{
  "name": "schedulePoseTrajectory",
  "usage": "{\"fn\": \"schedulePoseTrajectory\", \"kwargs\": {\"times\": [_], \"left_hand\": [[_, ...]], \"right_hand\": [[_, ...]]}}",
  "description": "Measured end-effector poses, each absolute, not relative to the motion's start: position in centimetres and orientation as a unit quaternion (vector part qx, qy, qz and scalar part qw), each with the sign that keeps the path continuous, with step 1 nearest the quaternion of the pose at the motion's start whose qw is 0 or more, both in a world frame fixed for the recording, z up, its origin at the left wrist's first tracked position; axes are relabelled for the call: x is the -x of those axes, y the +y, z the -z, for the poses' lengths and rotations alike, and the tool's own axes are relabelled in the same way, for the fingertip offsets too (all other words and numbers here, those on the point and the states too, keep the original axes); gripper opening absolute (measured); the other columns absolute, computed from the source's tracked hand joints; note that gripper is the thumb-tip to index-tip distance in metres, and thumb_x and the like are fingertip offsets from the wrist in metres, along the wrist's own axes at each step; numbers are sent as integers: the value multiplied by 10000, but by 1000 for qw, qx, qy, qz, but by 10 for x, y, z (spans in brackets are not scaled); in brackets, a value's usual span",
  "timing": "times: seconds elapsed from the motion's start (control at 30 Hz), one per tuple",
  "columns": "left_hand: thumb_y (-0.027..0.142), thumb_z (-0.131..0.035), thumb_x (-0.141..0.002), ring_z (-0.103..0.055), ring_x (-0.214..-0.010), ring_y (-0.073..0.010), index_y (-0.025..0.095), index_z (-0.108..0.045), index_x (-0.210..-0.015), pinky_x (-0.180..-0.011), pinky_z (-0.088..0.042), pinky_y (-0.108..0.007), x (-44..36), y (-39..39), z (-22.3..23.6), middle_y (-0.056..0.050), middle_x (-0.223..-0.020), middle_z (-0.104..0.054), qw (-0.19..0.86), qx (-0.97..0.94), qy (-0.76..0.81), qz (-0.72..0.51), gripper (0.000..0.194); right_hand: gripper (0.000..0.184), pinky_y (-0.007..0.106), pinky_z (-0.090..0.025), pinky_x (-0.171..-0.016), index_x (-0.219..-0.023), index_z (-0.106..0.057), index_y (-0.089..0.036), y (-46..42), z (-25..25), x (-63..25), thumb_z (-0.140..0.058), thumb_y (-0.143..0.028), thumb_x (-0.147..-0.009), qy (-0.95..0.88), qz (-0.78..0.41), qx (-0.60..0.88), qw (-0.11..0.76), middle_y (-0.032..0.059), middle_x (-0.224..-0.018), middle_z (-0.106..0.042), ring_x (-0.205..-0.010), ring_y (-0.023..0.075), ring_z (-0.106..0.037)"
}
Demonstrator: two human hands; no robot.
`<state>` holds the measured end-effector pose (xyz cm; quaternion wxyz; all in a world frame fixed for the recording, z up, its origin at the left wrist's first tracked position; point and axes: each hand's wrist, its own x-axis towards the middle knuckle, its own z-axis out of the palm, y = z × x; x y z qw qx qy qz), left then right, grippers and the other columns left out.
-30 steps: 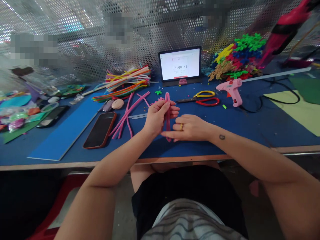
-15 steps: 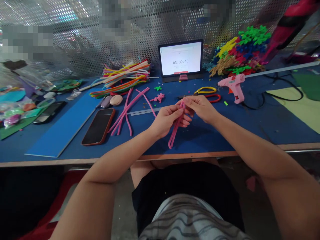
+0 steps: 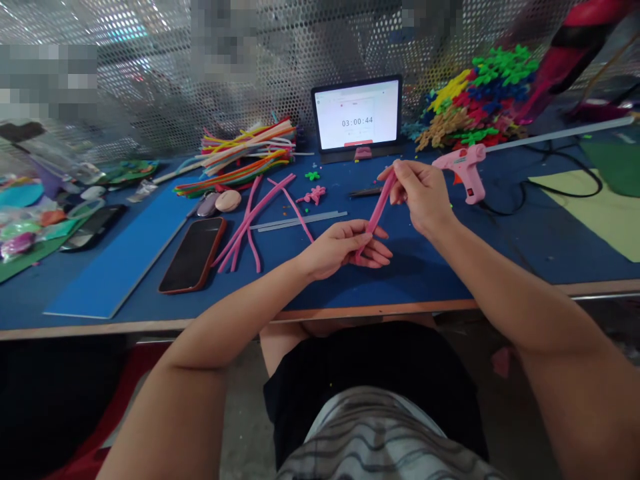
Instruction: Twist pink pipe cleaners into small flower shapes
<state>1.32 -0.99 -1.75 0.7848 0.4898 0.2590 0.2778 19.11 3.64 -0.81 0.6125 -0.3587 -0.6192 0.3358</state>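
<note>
My R hand (image 3: 417,193) pinches pink pipe cleaner (image 3: 379,207) up top, L hand (image 3: 343,250) loosely grips low end; clear bags (image 3: 30,230) w/ colored bits at counter (image 3: 150,325) L edge.

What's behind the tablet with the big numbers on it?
A silver metal sheet full of holes stands behind the tablet. Whatever sits right behind it is hidden.

Glare speckles the perforated metal screen (image 3: 150,67) ahead; a soft shadow (image 3: 350,285) lies under my left hand (image 3: 345,250); the edges bend.
</note>
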Motion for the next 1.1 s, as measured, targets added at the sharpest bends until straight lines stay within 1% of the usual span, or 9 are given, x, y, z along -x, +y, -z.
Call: {"fn": "schedulePoseTrajectory", "kwargs": {"times": [0.2, 0.3, 0.43, 0.6, 0.77, 0.93, 1.0, 1.1], "left_hand": [[118, -610, -852, -703, -998, -209, 115, -615, -1119, -882, -543, -310, -10, -10, 17, -147, -1091, -720, 802, -506, 212, -238, 267], [112, -605, -857, -682, -1056, -221, 120, -609, -1155, -914, -528, -312, -9, -9, 16, -161, -1155, -696, 804, -507, 205, -234, 298], [138, -611, -864, -706, -990, -208, 117, -614, -1139, -881, -542, -305, -9, -10, 15, -157, -1102, -717, 809, -500, 207, -229, 276], [161, -615, -865, -720, -938, -202, 118, -617, -1115, -843, -556, -300, -10, -11, 15, -148, -1048, -734, 807, -500, 221, -224, 253], [157, -572, -885, -730, -892, -197, 118, -627, -1082, -799, -575, -286, -10, -9, 15, -135, -993, -748, 804, -492, 227, -244, 208], [178, -527, -911, -734, -856, -196, 101, -629, -1064, -754, -590, -269, -11, -8, 15, -139, -961, -749, 797, -489, 243, -258, 200], [183, -523, -912, -736, -820, -188, 100, -628, -1056, -721, -593, -260, -11, -8, 15, -136, -946, -749, 789, -493, 257, -263, 196], [176, -518, -910, -727, -719, -159, 102, -625, -1038, -642, -588, -238, -11, -8, 15, -119, -904, -747, 776, -503, 275, -265, 182]], "right_hand": [[431, 208, -357, -427, -666, -632, -196, 41, 8, -194, -546, -567, -869, -600, -337, 371, 624, -39, -458, -479, -421, 58, -479], [417, 209, -368, -430, -713, -651, -207, 43, 9, -196, -547, -583, -862, -593, -347, 375, 622, -40, -461, -472, -437, 66, -492], [419, 203, -380, -428, -747, -651, -209, 43, 8, -196, -549, -602, -852, -578, -374, 374, 622, -44, -468, -465, -446, 68, -494], [416, 198, -371, -433, -691, -620, -188, 39, 5, -193, -568, -565, -859, -575, -413, 366, 604, -40, -498, -485, -445, 56, -490], [397, 195, -368, -445, -631, -604, -174, 42, 8, -199, -603, -495, -864, -615, -381, 376, 579, -26, -496, -531, -444, 52, -491], [384, 194, -415, -507, -607, -556, -182, 47, 12, -202, -624, -466, -855, -611, -383, 380, 580, -34, -519, -538, -469, 51, -493], [358, 188, -407, -502, -602, -549, -183, 47, 11, -201, -634, -416, -860, -590, -414, 381, 579, -37, -526, -533, -470, 49, -483], [318, 176, -361, -458, -570, -534, -176, 47, 8, -201, -621, -270, -861, -543, -476, 377, 580, -42, -497, -493, -449, 44, -445]]}}
